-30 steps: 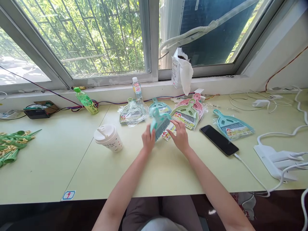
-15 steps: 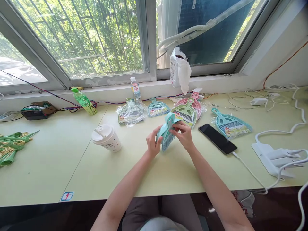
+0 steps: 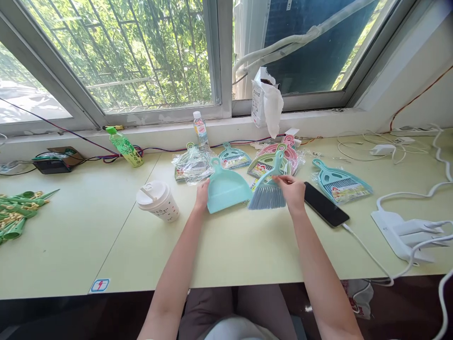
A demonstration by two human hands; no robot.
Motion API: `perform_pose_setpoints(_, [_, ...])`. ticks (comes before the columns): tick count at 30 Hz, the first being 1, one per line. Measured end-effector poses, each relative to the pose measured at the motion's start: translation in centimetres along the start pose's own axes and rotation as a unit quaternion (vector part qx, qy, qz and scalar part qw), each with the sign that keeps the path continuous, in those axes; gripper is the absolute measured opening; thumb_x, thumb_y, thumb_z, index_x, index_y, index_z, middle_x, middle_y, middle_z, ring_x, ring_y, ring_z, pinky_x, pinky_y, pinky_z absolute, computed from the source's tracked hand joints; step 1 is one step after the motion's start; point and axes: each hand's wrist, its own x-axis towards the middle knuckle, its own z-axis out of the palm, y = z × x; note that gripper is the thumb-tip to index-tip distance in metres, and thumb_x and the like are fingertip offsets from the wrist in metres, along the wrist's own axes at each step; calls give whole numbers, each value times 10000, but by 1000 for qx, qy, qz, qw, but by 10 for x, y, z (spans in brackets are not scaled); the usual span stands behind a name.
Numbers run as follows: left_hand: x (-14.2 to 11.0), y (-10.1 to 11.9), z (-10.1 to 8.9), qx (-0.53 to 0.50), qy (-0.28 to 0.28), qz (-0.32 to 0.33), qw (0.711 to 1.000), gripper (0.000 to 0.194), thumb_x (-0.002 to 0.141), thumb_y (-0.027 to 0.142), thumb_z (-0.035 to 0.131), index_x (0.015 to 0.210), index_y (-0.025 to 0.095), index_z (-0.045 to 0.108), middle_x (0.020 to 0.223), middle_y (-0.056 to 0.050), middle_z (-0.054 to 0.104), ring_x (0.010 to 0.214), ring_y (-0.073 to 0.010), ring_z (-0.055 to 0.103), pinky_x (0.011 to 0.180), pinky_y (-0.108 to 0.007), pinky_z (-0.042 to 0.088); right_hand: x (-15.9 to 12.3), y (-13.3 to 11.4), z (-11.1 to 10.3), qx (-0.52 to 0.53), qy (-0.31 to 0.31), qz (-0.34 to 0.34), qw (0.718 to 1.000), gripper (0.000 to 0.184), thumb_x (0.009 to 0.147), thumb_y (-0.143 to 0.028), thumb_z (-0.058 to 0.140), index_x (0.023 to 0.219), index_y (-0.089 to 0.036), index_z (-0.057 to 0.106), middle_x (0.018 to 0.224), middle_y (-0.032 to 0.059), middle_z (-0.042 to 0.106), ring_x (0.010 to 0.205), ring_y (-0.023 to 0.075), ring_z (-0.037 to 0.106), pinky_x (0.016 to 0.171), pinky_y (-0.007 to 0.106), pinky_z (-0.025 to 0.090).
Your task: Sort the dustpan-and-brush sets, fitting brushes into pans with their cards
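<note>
My left hand (image 3: 202, 194) grips the left edge of a turquoise dustpan (image 3: 228, 189), its handle pointing away from me and its pan facing up. In my right hand (image 3: 292, 190) is a small turquoise hand brush (image 3: 268, 194) with grey-blue bristles pointing down toward me. Dustpan and brush are side by side over the table, apart from each other. Behind them lie a green dustpan set (image 3: 260, 165), a pink dustpan set (image 3: 290, 152), a turquoise packaged set (image 3: 234, 157) and a plastic-wrapped set (image 3: 193, 165).
A lidded paper cup (image 3: 158, 202) stands left of my left hand. To the right are a phone (image 3: 327, 205), another packaged set (image 3: 341, 182) and a white power strip (image 3: 401, 236). Bottles (image 3: 125, 147) and a tissue pack (image 3: 260, 104) are by the window.
Dustpan and brush were together in both hands; now they are separated. My left hand has moved left with the dustpan, my right hand right with the brush.
</note>
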Motion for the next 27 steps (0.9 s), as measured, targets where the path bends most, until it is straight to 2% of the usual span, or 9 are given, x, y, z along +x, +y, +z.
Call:
perform_pose_setpoints(2, [-2,-3,1,94,-36,-8,995,397,796,541,523,696,168,616,617,-11,547,687,-183,534,649,-293,400,-1,3,2,-152,-37,-4,988,419,671,-592,648,718,-180,711,617,41,604,609,173,526,590,297,371])
perform_pose_setpoints(4, [-4,-4,2,192,-51,-4,980,424,818,546,482,634,181,594,575,-4,505,680,-185,525,633,-284,377,-5,5,5,-270,-85,3,959,381,717,-574,614,729,-208,718,698,65,648,693,216,574,605,308,376])
perform_pose_setpoints(8, [-6,-4,0,357,-33,44,932,419,857,512,421,678,207,644,712,-39,580,853,-229,549,705,-292,379,-10,7,11,-402,-149,18,904,334,798,-524,553,776,-230,709,826,91,675,835,265,611,633,315,390])
perform_pose_setpoints(10, [-6,-3,-2,395,-21,64,916,397,875,486,394,799,232,689,881,-56,622,992,-251,526,782,-311,385,-11,7,12,-428,-153,13,891,356,827,-532,517,832,-226,699,860,102,671,862,267,614,649,317,400])
perform_pose_setpoints(12, [-5,-2,-4,400,1,70,914,417,898,462,341,900,250,701,976,-65,628,1067,-257,505,836,-332,385,-11,7,12,-445,-144,14,884,373,851,-534,484,867,-220,685,860,105,665,859,266,617,663,321,408])
perform_pose_setpoints(16, [-2,-1,-8,364,35,58,929,447,917,422,292,944,226,693,921,-65,656,984,-230,560,816,-329,408,-9,9,9,-472,-115,9,874,324,882,-473,472,871,-213,664,889,97,656,857,255,617,670,320,411])
perform_pose_setpoints(21, [-3,-4,-6,392,-10,65,918,350,867,467,428,931,240,686,947,-52,647,966,-222,545,798,-314,410,-5,24,2,-487,-98,-48,866,233,871,-351,531,1041,-230,636,1077,90,612,1021,254,547,677,305,410])
perform_pose_setpoints(24, [-4,-7,-4,406,-35,77,910,277,818,446,519,925,256,689,949,-57,626,1003,-238,514,795,-313,400,-1,35,1,-483,-105,-48,868,212,866,-309,536,1018,-234,664,1055,91,627,1023,259,536,693,315,412])
perform_pose_setpoints(27, [-2,-11,-3,375,-30,88,922,184,770,363,578,850,248,698,905,-62,611,943,-242,519,775,-316,392,2,42,2,-473,-99,-60,873,188,846,-274,554,955,-210,692,1009,116,651,993,279,543,689,334,412])
